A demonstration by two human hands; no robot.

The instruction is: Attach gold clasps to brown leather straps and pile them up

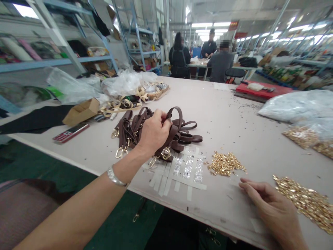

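Note:
My left hand (155,131) is closed on a dark brown strap (176,111), which loops up beyond the fingers. Under and around that hand lies a heap of similar brown straps (128,130) with gold clasps (120,152) at their ends. My right hand (273,210) rests low over the table at the right, its fingers loosely stretched and the tips near each other; no object shows between them. It lies between a small pile of gold metal pieces (225,164) and a larger pile of shiny gold pieces (307,199).
Tape strips (189,192) hold small clear pieces on the tabletop (203,104). A red phone (71,133), a cardboard box (82,111) and plastic bags (125,81) lie left. A red board (262,91) and filled bags (299,107) lie right. People sit and stand beyond.

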